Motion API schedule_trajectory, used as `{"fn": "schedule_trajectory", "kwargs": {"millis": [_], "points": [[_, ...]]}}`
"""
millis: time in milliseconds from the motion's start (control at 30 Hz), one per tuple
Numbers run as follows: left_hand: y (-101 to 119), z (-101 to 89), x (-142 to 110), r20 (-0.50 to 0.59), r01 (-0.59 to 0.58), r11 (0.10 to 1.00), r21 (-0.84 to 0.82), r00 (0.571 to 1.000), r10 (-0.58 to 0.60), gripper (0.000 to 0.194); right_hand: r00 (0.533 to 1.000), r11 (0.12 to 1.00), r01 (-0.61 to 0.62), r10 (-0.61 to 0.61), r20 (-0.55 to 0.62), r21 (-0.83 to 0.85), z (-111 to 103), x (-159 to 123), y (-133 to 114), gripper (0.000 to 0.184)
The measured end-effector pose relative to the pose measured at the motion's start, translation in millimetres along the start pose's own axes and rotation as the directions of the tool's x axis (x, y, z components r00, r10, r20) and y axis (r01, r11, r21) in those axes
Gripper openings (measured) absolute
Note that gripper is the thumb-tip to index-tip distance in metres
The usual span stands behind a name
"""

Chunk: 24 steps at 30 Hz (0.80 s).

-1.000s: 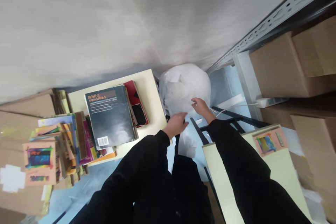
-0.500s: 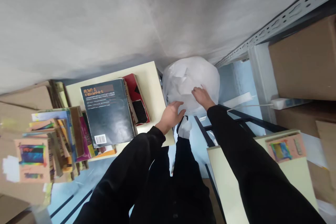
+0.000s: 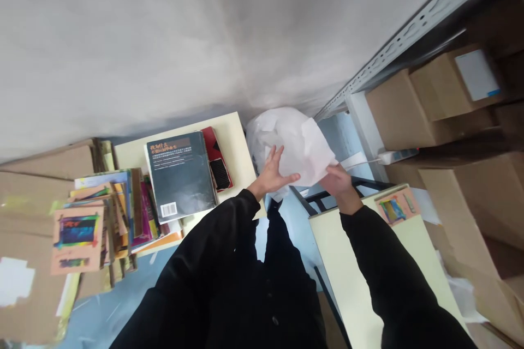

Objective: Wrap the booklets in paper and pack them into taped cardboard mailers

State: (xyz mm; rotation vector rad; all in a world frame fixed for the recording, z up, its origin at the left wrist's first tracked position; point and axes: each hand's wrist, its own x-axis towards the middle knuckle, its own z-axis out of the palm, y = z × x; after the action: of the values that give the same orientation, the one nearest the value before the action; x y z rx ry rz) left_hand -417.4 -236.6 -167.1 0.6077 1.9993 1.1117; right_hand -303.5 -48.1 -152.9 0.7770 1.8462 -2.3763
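So the right hand (image 3: 339,181) is pinching a white sheet (image 3: 316,148) over the puffy white bag (image 3: 291,139). Left hand (image 3: 273,173) is hanging out nearby, fingers spread.

Storeroom, by the look of it; you are working between two cream tabletops (image 3: 235,139).
Cardboard boxes (image 3: 399,103) are crowding a perforated metal rack (image 3: 397,48) on your right; books (image 3: 182,180) are lying piled on your left, near a large carton (image 3: 28,221); a grey wall (image 3: 131,38) is rising ahead.

Loose black long-sleeved top (image 3: 254,300) with small front buttons (image 3: 275,320), black trousers (image 3: 281,235)
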Motion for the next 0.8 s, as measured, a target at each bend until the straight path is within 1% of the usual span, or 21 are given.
{"fn": "schedule_trajectory", "kwargs": {"millis": [67,100,167,233,300,367,400,467,533,567,600,633,667,700,733,767,800], "points": [[12.7,-6.6,-3.8,-0.035,-0.006,1.000,-0.017,0.999,0.006,0.103,0.996,0.997,-0.011,0.004,-0.088,-0.074,-0.5,-13.5,-13.5,0.070],[19.8,-10.9,-5.3,-0.068,-0.032,0.999,-0.025,0.997,0.030,0.106,0.992,0.994,-0.023,0.009,-0.123,-0.110,0.2,-19.4,-19.8,0.073],[37.5,-22.2,-8.9,-0.119,-0.157,0.986,-0.049,0.981,0.150,0.115,0.986,0.989,-0.030,0.006,-0.168,-0.144,4.1,-30.3,-31.9,0.073],[61.5,-36.8,-15.1,-0.103,-0.331,0.938,-0.106,0.941,0.321,0.119,0.979,0.992,-0.003,-0.022,-0.200,-0.126,10.6,-41.0,-45.1,0.068],[90.7,-53.2,-25.3,-0.036,-0.457,0.869,-0.188,0.888,0.459,0.107,0.972,0.992,0.041,-0.066,-0.224,-0.116,18.4,-53.1,-60.8,0.060],[121.2,-68.0,-38.8,0.016,-0.510,0.829,-0.229,0.850,0.527,0.089,0.976,0.984,0.088,-0.116,-0.185,-0.156,26.6,-67.6,-79.4,0.054],[135.3,-73.7,-45.9,0.033,-0.520,0.827,-0.215,0.842,0.538,0.082,0.980,0.975,0.112,-0.140,-0.140,-0.190,30.6,-75.8,-89.2,0.052],[159.5,-80.1,-59.4,0.093,-0.528,0.843,-0.102,0.839,0.537,0.080,0.982,0.945,0.167,-0.186,-0.040,-0.280,38.8,-93.8,-108.0,0.045],[177.0,-79.4,-70.4,0.221,-0.541,0.837,0.076,0.828,0.515,0.079,0.970,0.888,0.229,-0.244,0.013,-0.399,47.0,-112.6,-123.5,0.039],[183.5,-77.0,-75.1,0.307,-0.562,0.812,0.155,0.809,0.501,0.070,0.959,0.847,0.257,-0.285,0.011,-0.466,50.9,-122.1,-129.5,0.037],[188.6,-73.8,-79.5,0.384,-0.592,0.777,0.213,0.782,0.490,0.055,0.942,0.801,0.279,-0.335,-0.010,-0.530,54.3,-131.4,-134.1,0.036],[192.4,-70.5,-83.8,0.438,-0.622,0.744,0.244,0.755,0.488,0.037,0.920,0.759,0.292,-0.390,-0.046,-0.582,57.0,-140.9,-137.4,0.036],[195.2,-67.5,-88.2,0.463,-0.647,0.720,0.252,0.734,0.497,0.023,0.893,0.732,0.298,-0.441,-0.092,-0.613,58.8,-150.5,-139.3,0.037],[197.0,-65.3,-92.7,0.466,-0.663,0.709,0.239,0.719,0.516,0.019,0.868,0.727,0.300,-0.477,-0.140,-0.618,59.4,-160.6,-139.8,0.039],[198.1,-63.9,-97.2,0.453,-0.669,0.713,0.211,0.713,0.535,0.021,0.852,0.743,0.302,-0.491,-0.180,-0.597,58.9,-171.3,-138.6,0.043],[198.4,-63.2,-101.6,0.433,-0.664,0.728,0.171,0.715,0.549,0.023,0.851,0.772,0.307,-0.484,-0.204,-0.556,57.5,-182.5,-135.9,0.048],[198.3,-63.0,-105.9,0.423,-0.651,0.749,0.123,0.717,0.554,0.024,0.863,0.805,0.309,-0.461,-0.206,-0.507,55.3,-194.3,-131.4,0.054]]}}
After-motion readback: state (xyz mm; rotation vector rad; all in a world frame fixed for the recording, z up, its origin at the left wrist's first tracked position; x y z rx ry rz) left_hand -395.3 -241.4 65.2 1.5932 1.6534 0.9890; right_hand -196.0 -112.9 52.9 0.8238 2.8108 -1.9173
